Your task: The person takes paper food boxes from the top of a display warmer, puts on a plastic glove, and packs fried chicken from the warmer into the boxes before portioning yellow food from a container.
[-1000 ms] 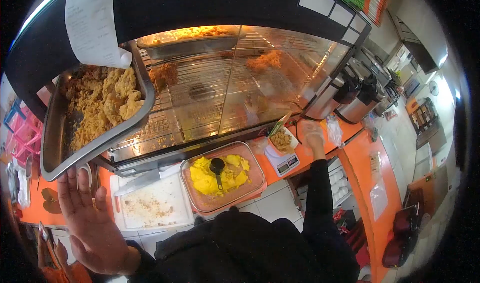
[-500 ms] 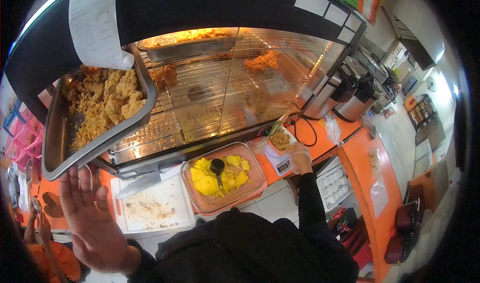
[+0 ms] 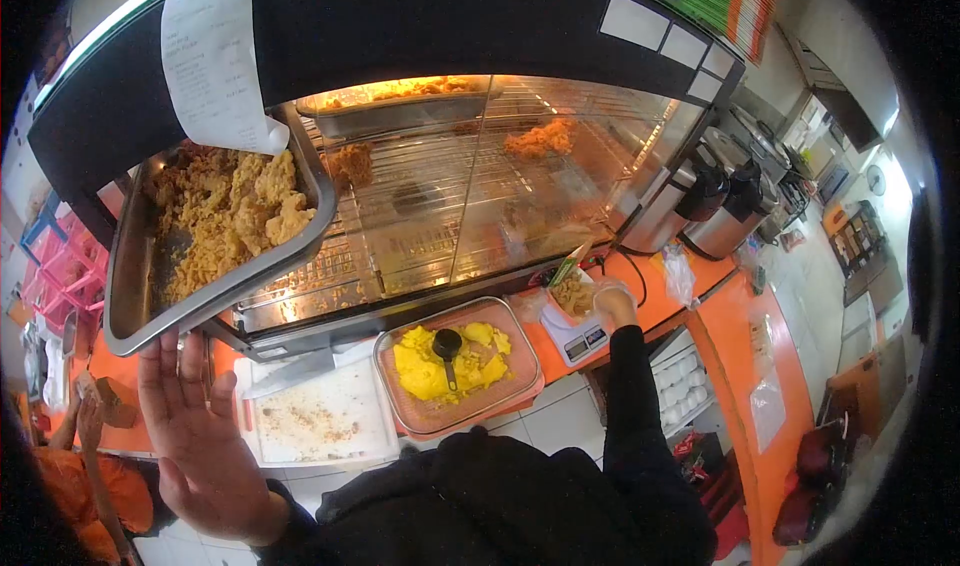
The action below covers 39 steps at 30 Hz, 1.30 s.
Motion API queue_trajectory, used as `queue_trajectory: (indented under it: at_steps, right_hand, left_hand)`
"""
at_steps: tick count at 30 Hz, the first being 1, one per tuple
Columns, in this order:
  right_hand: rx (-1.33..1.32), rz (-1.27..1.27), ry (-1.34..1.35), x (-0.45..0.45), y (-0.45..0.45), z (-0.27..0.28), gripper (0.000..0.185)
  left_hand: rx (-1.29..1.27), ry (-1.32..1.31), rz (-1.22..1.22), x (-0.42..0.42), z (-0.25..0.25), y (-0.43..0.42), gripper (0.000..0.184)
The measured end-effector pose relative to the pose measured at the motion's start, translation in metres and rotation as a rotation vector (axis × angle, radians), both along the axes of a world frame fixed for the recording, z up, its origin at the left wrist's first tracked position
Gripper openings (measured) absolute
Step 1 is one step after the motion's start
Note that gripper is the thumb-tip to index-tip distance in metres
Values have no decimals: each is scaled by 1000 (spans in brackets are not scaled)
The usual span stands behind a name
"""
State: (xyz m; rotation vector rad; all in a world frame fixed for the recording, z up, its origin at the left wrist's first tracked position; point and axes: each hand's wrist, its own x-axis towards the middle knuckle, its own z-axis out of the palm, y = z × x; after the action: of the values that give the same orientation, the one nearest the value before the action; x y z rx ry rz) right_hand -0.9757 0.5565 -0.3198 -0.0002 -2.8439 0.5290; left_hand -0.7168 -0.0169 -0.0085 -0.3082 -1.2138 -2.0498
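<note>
My left hand (image 3: 205, 441) is raised palm toward me with its fingers stretched out. Its fingertips reach to the lower rim of a metal tray (image 3: 225, 301) that juts from the warming cabinet; whether they bear its weight I cannot tell. Breaded fried chicken (image 3: 235, 206) and loose crumbs lie in that tray. My right hand (image 3: 614, 306), in a clear plastic glove, is at the side of a small container of crumbly brown food (image 3: 574, 294). Its fingers are mostly hidden. Under the container stands a white digital scale (image 3: 584, 342).
A mesh-lined tray (image 3: 525, 391) holds yellow rice (image 3: 420, 361) and a black scoop (image 3: 447, 344). Left of it, a knife (image 3: 295, 374) rests on a crumb-strewn white cutting board (image 3: 320, 441). Metal dispensers (image 3: 660, 201) stand right of the glass cabinet. Another person's orange sleeve (image 3: 110, 486) shows at left.
The whole view has shifted, so the scene sits slightly right and lower. My right hand has turned a little at the container. My left hand remains outstretched at the tray rim.
</note>
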Motion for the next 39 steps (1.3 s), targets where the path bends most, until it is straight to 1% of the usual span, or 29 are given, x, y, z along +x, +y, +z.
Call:
queue_trajectory:
  at_steps: [2, 3, 4, 5, 6, 8, 9, 11, 12, 14, 15, 18, 22, 25, 27, 28, 30, 33, 36, 38, 39]
  right_hand:
    - [195, 50, 67, 1, -6, 6, 23]
    - [431, -6, -18, 2, -4, 12, 24]
    - [667, -64, -106, 7, -12, 32, 25]
    - [489, -62, -22, 8, -8, 42, 22]
    - [311, -64, 60, 9, 2, 51, 20]
    - [152, -7, 226, 18, 9, 76, 21]
    - [172, 53, 313, 23, 12, 90, 23]
    - [-35, 26, 289, 40, 2, 131, 25]
    - [-266, -60, 176, 51, -17, 153, 26]
    - [-497, -116, 71, 65, -30, 168, 28]
    - [-495, -87, 78, 71, -32, 168, 29]
    - [-564, -51, 4, 87, -50, 174, 33]
    - [-612, 1, -107, 108, -82, 201, 36]
    - [-453, 96, 24, 122, -98, 214, 37]
    - [-388, 109, 94, 132, -110, 223, 38]
    - [-360, 132, 133, 134, -119, 227, 38]
    - [-561, 239, 64, 134, -142, 237, 38]
    - [-723, 356, 2, 135, -179, 235, 37]
    - [-616, 617, 54, 111, -221, 213, 34]
    - [-594, 696, 133, 105, -268, 201, 29]
    - [-594, 720, 128, 103, -291, 200, 29]
  left_hand:
    - [-40, 27, -83, 1, -3, -5, 83]
    - [-48, 30, -79, 2, -3, -6, 83]
    - [-56, 32, -78, 2, -3, -6, 83]
    - [-63, 33, -81, 1, -3, -6, 83]
    - [-33, 10, -30, 0, -2, -3, 85]
    - [27, -34, 64, -1, 2, 5, 90]
    - [19, -37, 61, -1, 2, 5, 90]
    - [8, -32, 47, -1, -1, 3, 90]
    - [-2, -5, -5, -1, -4, 0, 86]
    - [-27, 49, -101, -2, -9, -9, 79]
    - [3, 144, -249, -4, -12, -14, 77]
    - [-10, -20, 0, -8, -6, -11, 84]
    - [29, 33, -172, -29, 1, -24, 78]
    - [57, 94, -320, -51, 2, -37, 76]
    - [65, 144, -359, -72, 1, -43, 77]
    - [48, 175, -348, -82, 0, -46, 77]
    - [-132, 280, -335, -102, -3, -54, 77]
    - [-49, 205, -284, -118, 2, -51, 76]
    - [-39, 169, -228, -121, 1, -40, 79]
    - [-68, 104, -166, -124, -6, -37, 83]
    - [-73, 71, -134, -122, -9, -36, 84]
